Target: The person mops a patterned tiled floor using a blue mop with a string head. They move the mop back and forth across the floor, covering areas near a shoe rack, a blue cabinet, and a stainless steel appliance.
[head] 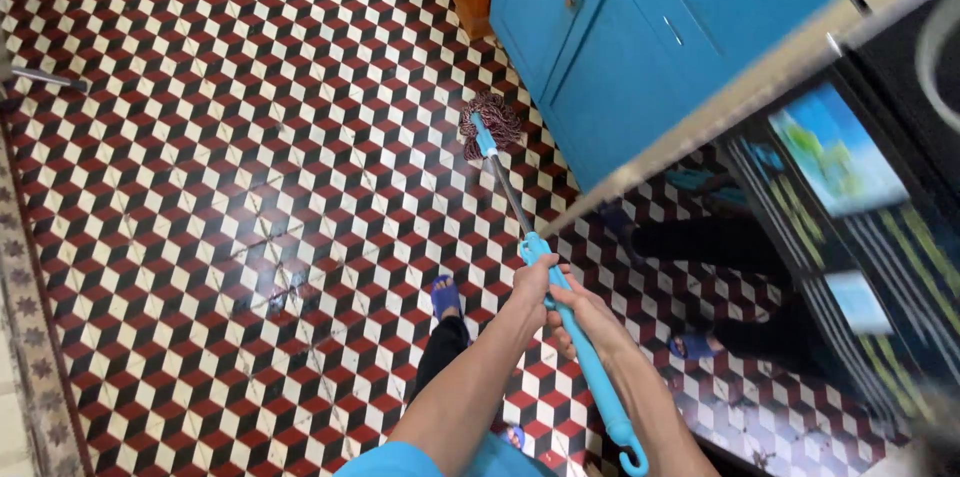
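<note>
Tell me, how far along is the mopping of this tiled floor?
A wet sheen on the patterned floor left of centre suggests that patch is done. In hand: both hands, left hand and right hand, grip the blue mop handle, its mop head beside the blue cabinet. Elsewhere the tiles look dull, so possibly unmopped.

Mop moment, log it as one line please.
left hand grips mop handle | right hand grips below | mop head on tiled floor by blue cabinet
</note>
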